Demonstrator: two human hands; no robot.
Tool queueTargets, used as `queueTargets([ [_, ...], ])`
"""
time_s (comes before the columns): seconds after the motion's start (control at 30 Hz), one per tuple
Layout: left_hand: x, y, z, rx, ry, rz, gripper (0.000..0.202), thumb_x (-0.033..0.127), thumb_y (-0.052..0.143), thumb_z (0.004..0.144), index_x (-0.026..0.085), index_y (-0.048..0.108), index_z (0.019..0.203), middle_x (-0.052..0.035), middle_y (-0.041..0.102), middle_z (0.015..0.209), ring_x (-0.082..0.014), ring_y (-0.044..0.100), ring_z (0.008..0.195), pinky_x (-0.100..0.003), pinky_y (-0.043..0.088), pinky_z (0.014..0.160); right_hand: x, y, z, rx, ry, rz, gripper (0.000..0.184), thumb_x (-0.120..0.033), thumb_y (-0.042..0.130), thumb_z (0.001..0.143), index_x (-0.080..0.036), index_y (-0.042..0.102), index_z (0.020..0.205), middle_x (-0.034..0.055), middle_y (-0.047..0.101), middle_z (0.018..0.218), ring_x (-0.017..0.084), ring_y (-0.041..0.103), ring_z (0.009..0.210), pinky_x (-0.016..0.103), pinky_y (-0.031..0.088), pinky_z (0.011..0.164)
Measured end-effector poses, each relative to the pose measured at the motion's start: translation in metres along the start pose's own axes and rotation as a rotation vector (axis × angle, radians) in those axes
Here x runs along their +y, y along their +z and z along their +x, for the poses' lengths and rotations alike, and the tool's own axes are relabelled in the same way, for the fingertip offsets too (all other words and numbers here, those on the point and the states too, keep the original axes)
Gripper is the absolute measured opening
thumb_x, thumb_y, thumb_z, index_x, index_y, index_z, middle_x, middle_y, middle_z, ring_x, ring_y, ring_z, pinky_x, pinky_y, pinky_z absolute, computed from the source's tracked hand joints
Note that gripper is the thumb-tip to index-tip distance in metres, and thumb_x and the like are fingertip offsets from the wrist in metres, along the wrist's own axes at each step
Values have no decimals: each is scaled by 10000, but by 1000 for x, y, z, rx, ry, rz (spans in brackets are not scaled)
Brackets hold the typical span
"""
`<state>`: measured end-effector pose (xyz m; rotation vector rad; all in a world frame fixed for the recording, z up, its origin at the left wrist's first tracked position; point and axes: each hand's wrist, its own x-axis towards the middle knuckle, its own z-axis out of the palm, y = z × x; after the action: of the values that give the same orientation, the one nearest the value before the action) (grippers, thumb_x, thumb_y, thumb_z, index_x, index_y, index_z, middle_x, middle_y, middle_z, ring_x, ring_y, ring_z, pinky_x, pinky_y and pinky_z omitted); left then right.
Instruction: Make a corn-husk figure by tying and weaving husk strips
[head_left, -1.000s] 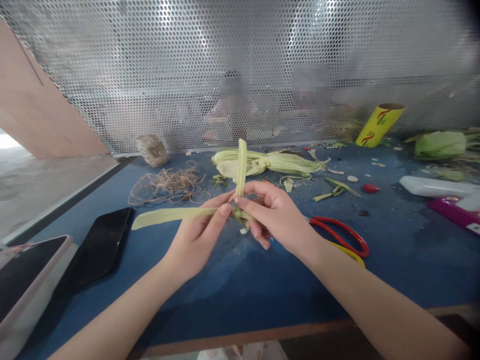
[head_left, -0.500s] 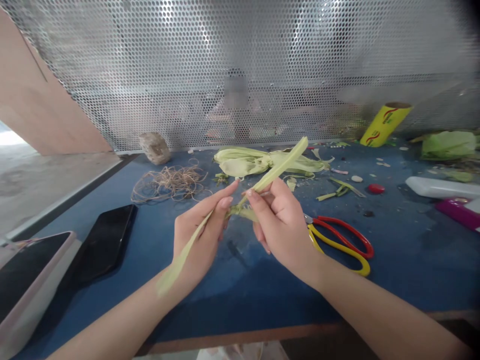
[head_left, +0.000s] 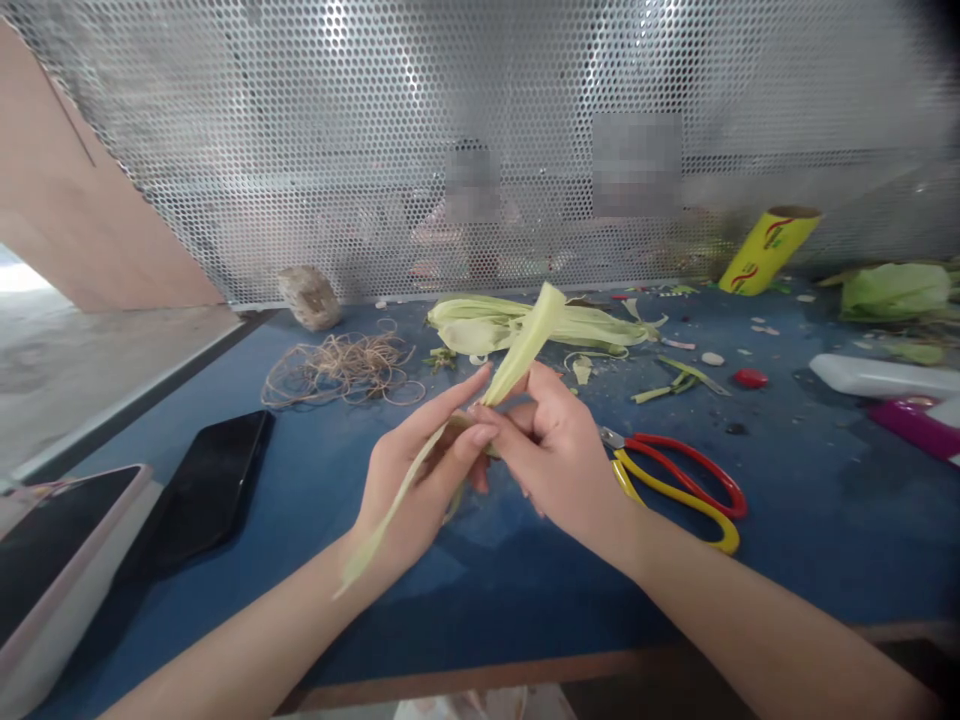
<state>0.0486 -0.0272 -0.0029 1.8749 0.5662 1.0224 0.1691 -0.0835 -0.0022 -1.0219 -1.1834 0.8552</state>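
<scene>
Blue worktop [head_left: 787,520], perforated metal screen [head_left: 300,150] behind; left hand [head_left: 420,480], right hand [head_left: 559,450] both pinching husk strip [head_left: 525,345].

No lettering can be read; the yellow roll [head_left: 769,248] bears only a red swoosh mark.

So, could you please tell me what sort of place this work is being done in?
Probably a shared craft workbench: a blue table behind a perforated metal screen, with corn husks, loose twine and scissors lying about. Both hands pinch a husk strip.
</scene>
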Motion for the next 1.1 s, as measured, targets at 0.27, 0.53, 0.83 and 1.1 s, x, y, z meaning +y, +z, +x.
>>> queueTargets([
  [0.27, 4, 0, 5, -54, -118, -187, 441, 192, 646, 712, 180, 556, 1144, 24, 662, 649, -110, 636, 557, -188, 539, 558, 1, -6, 2, -117, 109, 128, 131, -335, 459, 870, -228, 412, 810, -156, 360, 308, 40, 310, 186, 123, 260, 250],
  [0.53, 10, -2, 5, -5, -86, -73, 216, 177, 621, 722, 161, 644, 936, 37, 624, 580, -67, 567, 459, -144, 478, 456, 1, -4, -3, -26, 85, 82, 188, -407, 421, 877, -235, 373, 819, -146, 406, 331, 55, 329, 191, 131, 288, 240],
  [0.83, 0, -3, 5, 52, -58, -8, 231, 249, 433, 872, 178, 628, 973, 68, 415, 433, -73, 437, 436, -177, 400, 463, 2, -5, 1, 54, 88, -40, 183, -389, 404, 889, -233, 366, 800, -144, 354, 335, 39, 321, 224, 116, 295, 269],
  [1.1, 6, -1, 2, 97, -53, 62, 211, 213, 467, 847, 194, 627, 983, 72, 410, 451, -59, 379, 405, -170, 354, 420, 1, -6, 2, 111, 60, -110, 155, -353, 454, 870, -225, 395, 805, -141, 327, 356, 29, 295, 234, 118, 240, 257],
])
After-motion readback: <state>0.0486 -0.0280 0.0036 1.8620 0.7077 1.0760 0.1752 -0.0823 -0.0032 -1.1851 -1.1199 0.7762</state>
